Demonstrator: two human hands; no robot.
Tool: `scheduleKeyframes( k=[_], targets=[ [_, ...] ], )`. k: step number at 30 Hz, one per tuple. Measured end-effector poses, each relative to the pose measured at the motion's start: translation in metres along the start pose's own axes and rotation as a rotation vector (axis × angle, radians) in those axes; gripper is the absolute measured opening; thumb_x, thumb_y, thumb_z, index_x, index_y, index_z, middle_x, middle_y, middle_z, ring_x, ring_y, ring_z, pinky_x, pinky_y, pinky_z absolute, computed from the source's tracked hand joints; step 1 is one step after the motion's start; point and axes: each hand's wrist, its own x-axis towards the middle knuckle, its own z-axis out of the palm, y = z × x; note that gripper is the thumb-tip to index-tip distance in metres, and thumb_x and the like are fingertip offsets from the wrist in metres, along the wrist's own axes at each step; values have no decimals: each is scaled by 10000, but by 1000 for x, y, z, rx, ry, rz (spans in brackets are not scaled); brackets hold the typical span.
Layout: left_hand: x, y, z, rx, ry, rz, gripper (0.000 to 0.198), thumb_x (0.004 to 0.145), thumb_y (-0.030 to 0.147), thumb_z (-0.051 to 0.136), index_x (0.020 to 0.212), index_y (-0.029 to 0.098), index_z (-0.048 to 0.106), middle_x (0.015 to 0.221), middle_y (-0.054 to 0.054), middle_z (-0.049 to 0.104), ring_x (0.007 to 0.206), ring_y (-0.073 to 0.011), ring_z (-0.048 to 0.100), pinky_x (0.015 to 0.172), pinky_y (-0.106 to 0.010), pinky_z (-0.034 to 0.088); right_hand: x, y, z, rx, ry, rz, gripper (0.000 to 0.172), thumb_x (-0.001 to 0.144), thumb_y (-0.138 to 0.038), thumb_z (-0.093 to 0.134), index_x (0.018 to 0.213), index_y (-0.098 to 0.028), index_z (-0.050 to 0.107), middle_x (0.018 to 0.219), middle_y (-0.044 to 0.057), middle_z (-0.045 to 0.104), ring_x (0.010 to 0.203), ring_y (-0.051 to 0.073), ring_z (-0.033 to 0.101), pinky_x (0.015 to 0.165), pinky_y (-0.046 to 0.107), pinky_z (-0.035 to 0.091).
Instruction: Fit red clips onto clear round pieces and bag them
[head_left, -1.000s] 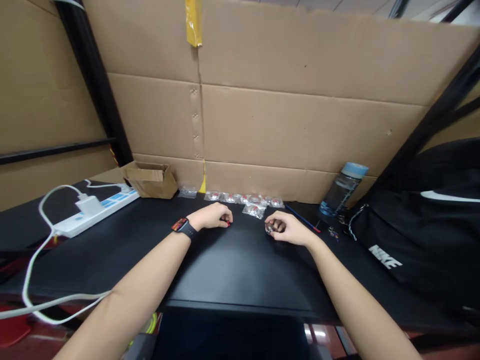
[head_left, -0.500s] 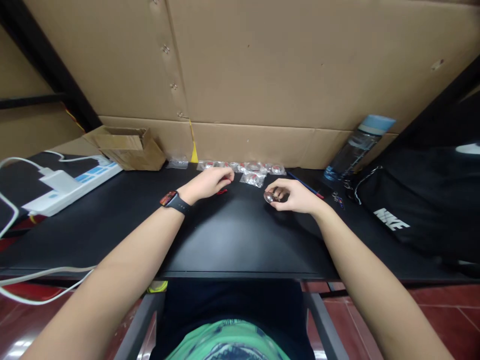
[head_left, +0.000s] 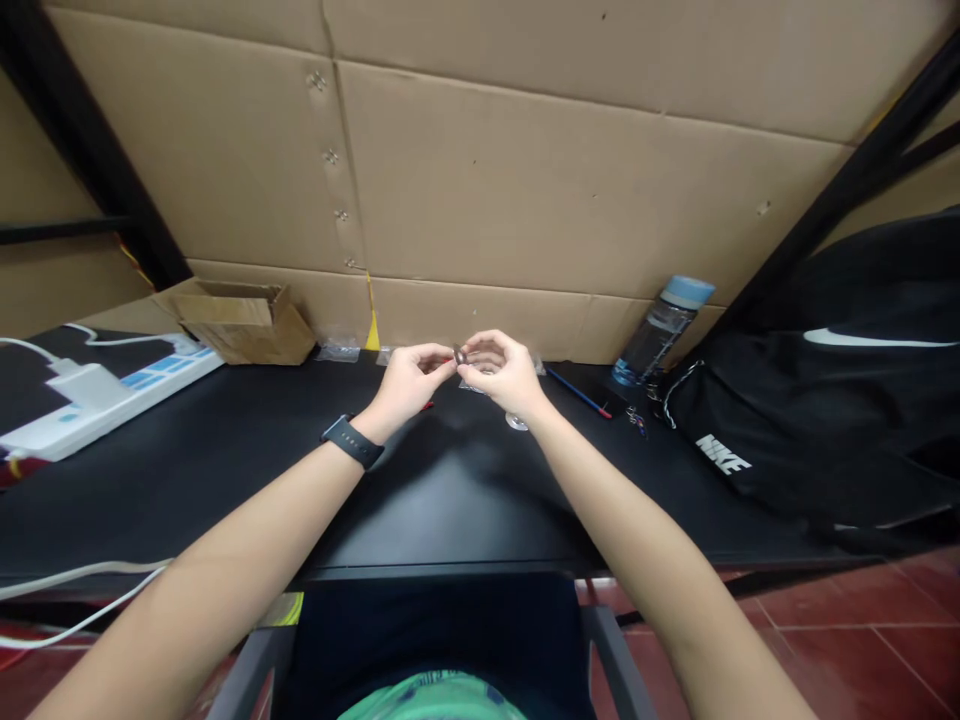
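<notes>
My right hand (head_left: 510, 376) pinches a small dark, shiny round piece (head_left: 460, 355), turned nearly edge-on, between thumb and fingers. Against it, the closed fingertips of my left hand (head_left: 409, 388) hold a tiny red piece (head_left: 451, 354), whose shape is mostly hidden. Under my right wrist a clear round disc (head_left: 517, 421) lies on the black table (head_left: 450, 500). Another bit of red (head_left: 427, 405) shows on the table beside my left hand. Clear plastic packets (head_left: 384, 356) line the back, largely covered by my hands.
A small open cardboard box (head_left: 259, 325) and a white power strip (head_left: 112, 405) stand on the left. To the right are a blue pen-like stick (head_left: 577, 391), a water bottle (head_left: 660, 335), keys (head_left: 636, 420) and a black bag (head_left: 817, 420). Cardboard panels (head_left: 525, 180) rise behind.
Both hands have come together, my right hand moving left with the round piece. A clear disc now shows on the table beneath my right wrist. The camera view has shifted.
</notes>
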Motion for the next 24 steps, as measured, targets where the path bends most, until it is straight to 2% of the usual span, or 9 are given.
scheduleKeyframes(
  k=[2,5,9,13,16,19,24],
  targets=[
    [0,-2,-1,-9,35,-15,306,782,378,763,983,150,728,944,-97,769,863,-225,731,791,-325,578,-4,7,6,62,29,15,381,654,-325,820,953,-211,613,979,45,703,907,194,700,807,320,583],
    [-2,-2,-2,97,61,-18,246,817,364,735,958,163,737,929,-91,768,868,-221,732,800,-324,570,-16,20,5,109,43,82,363,660,-336,830,926,-209,617,983,38,699,903,192,707,855,344,578],
    [-3,-3,0,226,1,32,179,874,349,670,909,186,732,899,-54,754,846,-197,705,811,-318,536,-25,31,0,148,4,122,338,674,-344,839,911,-200,646,993,36,693,900,198,717,886,362,568],
    [-2,-7,2,282,-13,90,164,898,336,632,898,189,705,901,-41,710,862,-187,656,820,-315,500,-22,32,1,198,27,125,334,681,-351,841,919,-204,659,1013,32,695,881,187,716,914,370,557],
    [-2,-12,4,291,-24,112,152,908,322,616,907,191,693,918,-44,684,887,-187,633,832,-317,485,-22,30,7,258,59,158,367,651,-343,864,919,-209,654,966,22,701,844,176,705,861,355,574],
    [-2,-17,7,306,-51,106,140,915,306,600,922,196,685,922,-43,676,874,-185,618,826,-318,477,-24,28,13,336,116,228,367,629,-347,878,871,-204,643,860,8,693,806,166,692,795,330,586],
    [-6,-20,10,367,-31,61,119,908,289,595,897,200,672,903,-37,667,856,-184,605,817,-319,461,-28,24,17,432,131,321,379,611,-358,891,839,-195,636,842,6,691,824,159,694,853,346,586]
  ],
)
